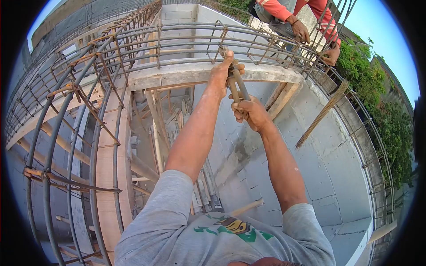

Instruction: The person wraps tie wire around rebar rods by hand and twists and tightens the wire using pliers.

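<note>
In the head view, a pair of pincers (241, 84) with two long worn handles is held out in front of me, its head up against the rebar cage (186, 39). My left hand (224, 73) is closed around the upper part of the pincers, thumb pointing up along the head. Lower down, my right hand (252, 113) is wrapped round the handle ends. The jaws are partly hidden by my left thumb, and any wire in them is too small to make out. Under the cage runs a wooden formwork beam (186, 76).
A co-worker's hands (301, 32) work at the cage's right corner, beside upright bars. A bundle of tie wire (324, 113) hangs on the right. Another rebar cage (49, 133) runs along my left. Far below lie boards and poles (206, 186) beside a grey block wall (310, 177).
</note>
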Demonstrator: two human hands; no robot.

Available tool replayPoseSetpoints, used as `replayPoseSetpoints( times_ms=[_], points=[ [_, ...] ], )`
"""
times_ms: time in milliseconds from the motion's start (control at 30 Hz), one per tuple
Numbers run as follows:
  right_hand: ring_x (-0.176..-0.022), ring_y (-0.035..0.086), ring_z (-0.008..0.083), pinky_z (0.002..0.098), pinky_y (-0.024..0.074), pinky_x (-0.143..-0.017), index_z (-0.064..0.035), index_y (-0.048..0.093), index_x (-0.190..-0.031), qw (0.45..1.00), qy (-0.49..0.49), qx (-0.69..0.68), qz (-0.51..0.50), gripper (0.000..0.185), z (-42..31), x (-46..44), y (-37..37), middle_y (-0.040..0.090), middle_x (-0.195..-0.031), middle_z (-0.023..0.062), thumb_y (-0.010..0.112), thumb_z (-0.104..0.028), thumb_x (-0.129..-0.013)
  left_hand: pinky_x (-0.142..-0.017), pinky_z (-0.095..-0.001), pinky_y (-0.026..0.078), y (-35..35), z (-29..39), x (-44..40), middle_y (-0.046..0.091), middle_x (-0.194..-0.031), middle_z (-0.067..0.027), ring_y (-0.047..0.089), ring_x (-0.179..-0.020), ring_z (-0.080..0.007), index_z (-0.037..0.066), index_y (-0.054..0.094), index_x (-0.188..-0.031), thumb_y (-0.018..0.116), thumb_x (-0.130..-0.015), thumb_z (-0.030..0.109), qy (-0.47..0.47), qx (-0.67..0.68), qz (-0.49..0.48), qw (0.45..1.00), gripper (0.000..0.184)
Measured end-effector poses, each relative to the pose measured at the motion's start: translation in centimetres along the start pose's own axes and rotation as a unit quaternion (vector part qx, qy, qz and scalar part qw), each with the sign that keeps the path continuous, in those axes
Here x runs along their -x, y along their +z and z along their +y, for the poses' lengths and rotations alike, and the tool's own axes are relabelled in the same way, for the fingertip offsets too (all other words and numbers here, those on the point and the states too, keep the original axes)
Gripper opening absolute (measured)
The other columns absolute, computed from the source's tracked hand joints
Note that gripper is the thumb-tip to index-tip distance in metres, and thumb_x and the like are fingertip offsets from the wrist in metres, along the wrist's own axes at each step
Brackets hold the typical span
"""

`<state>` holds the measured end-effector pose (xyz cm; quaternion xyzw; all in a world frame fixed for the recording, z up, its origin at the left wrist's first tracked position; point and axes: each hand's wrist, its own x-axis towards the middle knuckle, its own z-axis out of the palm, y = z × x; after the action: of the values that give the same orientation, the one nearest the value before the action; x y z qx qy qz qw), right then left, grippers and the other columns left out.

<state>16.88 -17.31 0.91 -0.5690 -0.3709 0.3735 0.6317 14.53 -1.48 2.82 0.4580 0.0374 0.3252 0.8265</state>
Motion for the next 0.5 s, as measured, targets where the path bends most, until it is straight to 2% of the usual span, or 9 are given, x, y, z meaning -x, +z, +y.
replayPoseSetpoints(
  times_ms=[33, 100, 167, 200, 267, 300, 333, 400, 500],
  points=[
    [-0.053, 0.054, 0.0158, 0.0297, 0.0432, -0.047, 0.0035, 0.056, -0.106, 0.999, 0.014, -0.041, -0.025, 0.032, -0.8, 0.4, 0.1, 0.058, -0.076, 0.0083, 0.059, -0.014, -0.080, -0.079, -0.0350, 0.054, 0.0, 0.0, 0.1, 0.066, -0.097, -0.0156, 0.067, -0.088, -0.0248, -0.003, 0.052, -0.114, 0.063, -0.079, 0.064, 0.000, 0.013, -0.022, 1.000, 0.076],
    [-0.056, 0.058, 0.0167, 0.0304, 0.0459, -0.049, 0.0032, 0.056, -0.107, 0.989, 0.044, -0.126, -0.072, 0.034, -2.2, 1.2, 0.2, 0.060, -0.077, 0.0096, 0.063, -0.019, -0.081, -0.081, -0.0359, 0.055, 0.6, -0.1, 0.1, 0.067, -0.097, -0.0152, 0.067, -0.090, -0.0258, -0.003, 0.051, -0.117, 0.061, -0.087, 0.049, -0.050, 0.127, -0.060, 0.989, 0.062],
    [-0.058, 0.061, 0.0178, 0.0315, 0.0490, -0.052, 0.0031, 0.057, -0.107, 0.990, 0.068, -0.087, -0.088, 0.038, -3.6, 1.4, -0.6, 0.062, -0.080, 0.0116, 0.064, -0.025, -0.082, -0.079, -0.0362, 0.056, 1.2, 0.2, -0.2, 0.067, -0.095, -0.0144, 0.067, -0.089, -0.0254, -0.003, 0.051, -0.118, 0.059, -0.091, 0.040, -0.058, 0.245, -0.127, 0.959, 0.052],
    [-0.060, 0.062, 0.0184, 0.0320, 0.0505, -0.054, 0.0030, 0.057, -0.107, 0.989, 0.083, -0.070, -0.097, 0.040, -4.1, 1.5, -0.7, 0.063, -0.081, 0.0125, 0.065, -0.028, -0.083, -0.071, -0.0370, 0.058, 0.9, -0.1, -0.5, 0.066, -0.088, -0.0116, 0.067, -0.084, -0.0232, 0.000, 0.056, -0.107, 0.057, -0.093, 0.029, -0.040, 0.247, -0.114, 0.962, 0.032],
    [-0.067, 0.065, 0.0218, 0.0338, 0.0529, -0.057, 0.0031, 0.056, -0.108, 0.973, 0.104, 0.206, 0.027, 0.043, -6.3, 2.3, 1.1, 0.065, -0.088, 0.0164, 0.065, -0.030, -0.083, -0.066, -0.0363, 0.058, 0.4, -0.6, -1.3, 0.064, -0.082, -0.0097, 0.066, -0.076, -0.0217, 0.002, 0.056, -0.098, 0.057, -0.093, 0.029, -0.032, 0.262, -0.125, 0.956, 0.027],
    [-0.071, 0.067, 0.0236, 0.0347, 0.0540, -0.059, 0.0032, 0.056, -0.108, 0.931, 0.111, 0.337, 0.088, 0.044, -6.8, 2.6, 1.7, 0.065, -0.091, 0.0184, 0.065, -0.032, -0.083, -0.063, -0.0359, 0.058, 0.6, -0.4, -1.0, 0.063, -0.080, -0.0087, 0.066, -0.073, -0.0210, 0.003, 0.056, -0.094, 0.058, -0.093, 0.028, -0.030, 0.269, -0.131, 0.954, 0.026],
    [-0.075, 0.067, 0.0252, 0.0360, 0.0545, -0.060, 0.0039, 0.055, -0.108, 0.877, 0.048, 0.457, 0.140, 0.044, -6.4, 2.7, 2.0, 0.065, -0.093, 0.0195, 0.064, -0.030, -0.083, -0.061, -0.0360, 0.057, 1.1, -0.1, -0.8, 0.062, -0.078, -0.0083, 0.065, -0.069, -0.0208, 0.003, 0.055, -0.092, 0.058, -0.093, 0.028, -0.035, 0.224, -0.076, 0.971, 0.025],
    [-0.084, 0.067, 0.0284, 0.0387, 0.0553, -0.063, 0.0052, 0.053, -0.108, 0.708, -0.082, 0.662, 0.232, 0.044, -5.5, 3.2, 2.5, 0.063, -0.095, 0.0219, 0.064, -0.028, -0.082, -0.056, -0.0362, 0.056, 2.9, 0.6, -0.5, 0.060, -0.075, -0.0076, 0.063, -0.063, -0.0204, 0.005, 0.054, -0.088, 0.058, -0.093, 0.028, -0.043, 0.132, 0.035, 0.990, 0.024],
    [-0.096, 0.064, 0.0356, 0.0442, 0.0551, -0.068, 0.0073, 0.049, -0.110, 0.602, -0.132, 0.724, 0.310, 0.045, -4.0, 2.1, 3.1, 0.061, -0.098, 0.0259, 0.063, -0.021, -0.078, -0.054, -0.0364, 0.055, 4.8, 0.4, -0.6, 0.060, -0.073, -0.0080, 0.063, -0.060, -0.0214, 0.004, 0.054, -0.089, 0.057, -0.094, 0.028, -0.020, 0.099, 0.131, 0.986, 0.025]
  ],
)
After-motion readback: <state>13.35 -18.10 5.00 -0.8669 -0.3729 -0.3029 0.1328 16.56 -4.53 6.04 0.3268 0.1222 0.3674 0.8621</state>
